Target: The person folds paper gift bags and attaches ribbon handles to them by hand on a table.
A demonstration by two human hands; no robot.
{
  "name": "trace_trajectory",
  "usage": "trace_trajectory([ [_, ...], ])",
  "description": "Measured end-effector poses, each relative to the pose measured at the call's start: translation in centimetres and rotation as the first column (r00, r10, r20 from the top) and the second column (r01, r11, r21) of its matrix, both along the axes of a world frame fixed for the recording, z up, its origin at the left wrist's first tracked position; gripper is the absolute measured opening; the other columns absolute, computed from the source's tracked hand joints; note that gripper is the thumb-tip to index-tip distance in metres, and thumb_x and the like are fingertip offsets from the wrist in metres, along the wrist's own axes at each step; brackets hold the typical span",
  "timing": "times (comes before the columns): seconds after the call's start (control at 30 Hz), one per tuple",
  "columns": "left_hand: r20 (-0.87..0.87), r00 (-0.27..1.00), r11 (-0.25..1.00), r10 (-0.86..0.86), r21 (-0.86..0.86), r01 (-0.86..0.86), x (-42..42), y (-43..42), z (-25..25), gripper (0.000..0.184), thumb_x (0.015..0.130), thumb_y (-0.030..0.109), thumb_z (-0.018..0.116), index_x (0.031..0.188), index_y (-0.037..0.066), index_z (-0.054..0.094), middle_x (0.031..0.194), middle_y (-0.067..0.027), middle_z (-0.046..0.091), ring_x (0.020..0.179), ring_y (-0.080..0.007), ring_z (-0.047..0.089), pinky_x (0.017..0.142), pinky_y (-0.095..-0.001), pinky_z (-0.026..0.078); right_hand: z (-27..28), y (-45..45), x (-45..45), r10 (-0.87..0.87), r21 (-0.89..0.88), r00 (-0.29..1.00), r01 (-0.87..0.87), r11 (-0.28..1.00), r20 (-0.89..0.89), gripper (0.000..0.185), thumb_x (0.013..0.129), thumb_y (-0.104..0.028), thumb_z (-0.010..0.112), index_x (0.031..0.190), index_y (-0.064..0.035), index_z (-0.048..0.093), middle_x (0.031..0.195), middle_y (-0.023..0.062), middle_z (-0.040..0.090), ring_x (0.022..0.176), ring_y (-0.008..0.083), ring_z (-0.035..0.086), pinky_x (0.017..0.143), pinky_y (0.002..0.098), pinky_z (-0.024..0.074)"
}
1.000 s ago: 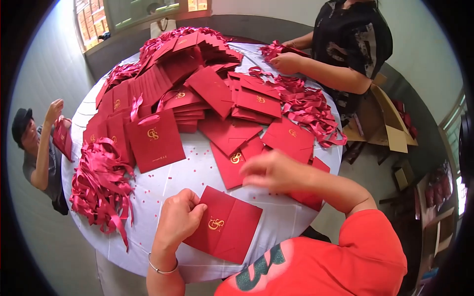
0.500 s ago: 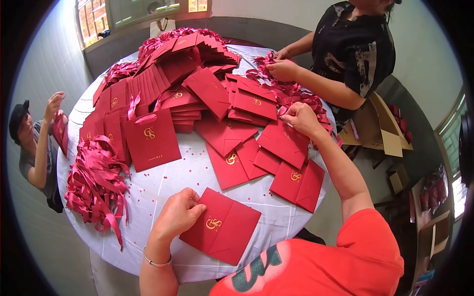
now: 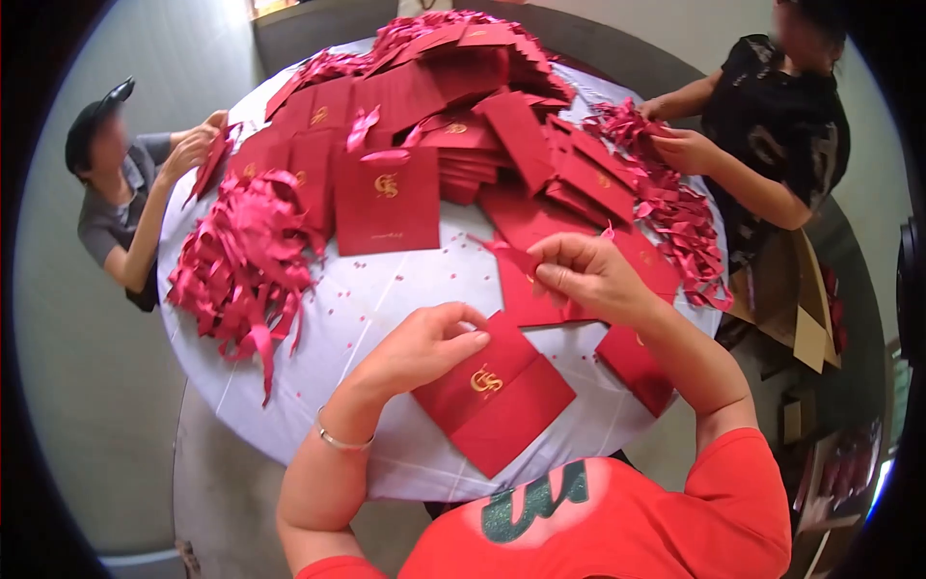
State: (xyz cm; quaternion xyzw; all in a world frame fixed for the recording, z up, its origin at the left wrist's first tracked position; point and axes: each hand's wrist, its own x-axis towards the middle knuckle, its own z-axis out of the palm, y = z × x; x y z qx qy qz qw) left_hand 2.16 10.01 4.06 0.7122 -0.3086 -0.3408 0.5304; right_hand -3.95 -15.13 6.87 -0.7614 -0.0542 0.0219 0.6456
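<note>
Your right grip [image 3: 559, 268] has a red ribbon [image 3: 515, 256] pinched, 1 end poking left. The flat red gift bag [image 3: 496, 394] sits cornerwise on the worktop [image 3: 270, 425], nearer you; your left grip [image 3: 468, 326] is closer, at its far corner, pinching or just resting, can't tell.

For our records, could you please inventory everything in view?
Round draped table: one, white, centre
Flat rectangular paper bags: many, red, across table
Shiny fabric ribbons: many, pinkish, heaped left, right, far
Tiny flat dots: many, red, on cloth
Open cardboard box: one, brown, right
Coworkers: two, grey and black tops, left and right
Fabric shirt: one, red, torso
Slim metal bracelet: one, silver, left wrist
Left grip: one, bare, at nearest bag
Right grip: one, bare, holding ribbon
</note>
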Motion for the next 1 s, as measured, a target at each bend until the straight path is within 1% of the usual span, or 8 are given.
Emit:
trace_trajectory([
  [0.1, -0.063, 0.997, 0.999, 0.035, 0.008, -0.034, 0.3, 0.1, -0.3, 0.032, 0.092, 0.023, 0.062, 0.112, -0.002, 0.061, 0.096, -0.0076, 0.066, 0.088, -0.0112, 0.059, 0.079, -0.0255, 0.049, -1.2, 2.4, -0.4, 0.082, 0.032, 0.993, -0.08, 0.996, -0.089, 0.018, 0.094, -0.006, 0.057, 0.111, 0.0004, 0.061, 0.077, -0.0012, 0.061, 0.068, 0.0031, 0.054, 0.059, 0.0194, 0.0448],
  [0.17, -0.154, 0.986, 0.998, 0.057, 0.009, -0.056, 0.5, -0.2, -0.4, 0.032, 0.095, 0.023, 0.06, 0.114, -0.002, 0.06, 0.099, -0.0026, 0.064, 0.091, -0.0083, 0.058, 0.082, -0.023, 0.047, -1.5, 2.4, -0.6, 0.166, -0.222, 0.985, -0.151, 0.963, 0.05, 0.017, 0.094, -0.005, 0.058, 0.11, 0.0, 0.062, 0.078, 0.0, 0.063, 0.065, 0.0043, 0.057, 0.058, 0.0192, 0.0476],
  [0.33, -0.14, 0.988, 0.998, 0.058, -0.031, -0.063, 0.7, -0.2, -1.1, 0.024, 0.098, 0.017, 0.055, 0.112, -0.001, 0.062, 0.097, 0.0002, 0.065, 0.088, -0.0046, 0.056, 0.078, -0.02, 0.047, -1.9, 2.1, -1.6, 0.156, -0.307, 0.987, -0.162, 0.938, -0.045, 0.019, 0.093, -0.005, 0.06, 0.111, -0.0005, 0.061, 0.079, -0.0006, 0.063, 0.064, 0.0053, 0.058, 0.057, 0.021, 0.048],
  [0.53, -0.078, 0.995, 0.991, 0.057, -0.113, -0.066, 0.3, -0.6, -1.6, 0.025, 0.096, 0.015, 0.054, 0.107, -0.004, 0.066, 0.088, -0.0005, 0.066, 0.084, -0.006, 0.055, 0.075, -0.0225, 0.047, -1.6, 4.3, -1.1, 0.18, -0.513, 0.947, -0.018, 0.858, 0.267, 0.036, 0.084, -0.018, 0.074, 0.114, -0.0029, 0.061, 0.08, 0.0047, 0.063, 0.073, 0.0069, 0.057, 0.063, 0.0239, 0.048],
  [0.63, -0.112, 0.992, 0.991, 0.062, -0.107, -0.074, 0.4, -0.4, -1.3, 0.025, 0.096, 0.015, 0.054, 0.106, -0.004, 0.066, 0.091, -0.0004, 0.066, 0.083, -0.006, 0.055, 0.075, -0.022, 0.047, -1.7, 5.4, -0.5, 0.155, -0.402, 0.973, -0.075, 0.913, 0.172, 0.029, 0.086, -0.018, 0.07, 0.109, -0.001, 0.063, 0.083, 0.0148, 0.068, 0.075, 0.019, 0.066, 0.068, 0.0309, 0.0522],
  [0.73, -0.128, 0.991, 0.987, 0.048, -0.146, -0.066, 0.6, -0.3, -1.6, 0.023, 0.093, 0.01, 0.058, 0.109, -0.006, 0.062, 0.09, -0.0033, 0.065, 0.083, -0.0075, 0.057, 0.073, -0.0224, 0.048, -3.1, 5.1, 0.3, 0.089, -0.149, 0.987, -0.069, 0.986, 0.133, 0.018, 0.089, -0.008, 0.067, 0.106, -0.0002, 0.066, 0.077, 0.0001, 0.063, 0.069, 0.0035, 0.054, 0.059, 0.0192, 0.0449],
  [0.83, -0.2, 0.977, 0.995, 0.079, -0.048, -0.09, 0.7, -0.3, -1.5, 0.033, 0.085, 0.0, 0.063, 0.114, -0.006, 0.05, 0.083, -0.0072, 0.063, 0.078, -0.0117, 0.06, 0.068, -0.0248, 0.05, -1.7, 3.0, -0.3, -0.009, -0.05, 0.999, 0.006, 0.999, -0.046, 0.016, 0.091, -0.01, 0.064, 0.104, -0.0013, 0.068, 0.074, -0.0015, 0.063, 0.06, 0.0015, 0.053, 0.052, 0.0169, 0.0418],
  [1.0, -0.17, 0.985, 0.999, 0.037, -0.013, -0.04, 0.1, -0.6, -1.6, 0.024, 0.084, 0.0, 0.063, 0.107, -0.006, 0.056, 0.086, -0.008, 0.066, 0.078, -0.0106, 0.061, 0.069, -0.0245, 0.05, -1.1, 1.8, -2.1, -0.015, -0.11, 0.997, 0.006, 0.994, -0.081, 0.019, 0.093, -0.01, 0.062, 0.108, -0.0001, 0.067, 0.079, -0.0009, 0.065, 0.065, 0.0026, 0.056, 0.056, 0.0178, 0.0443],
])
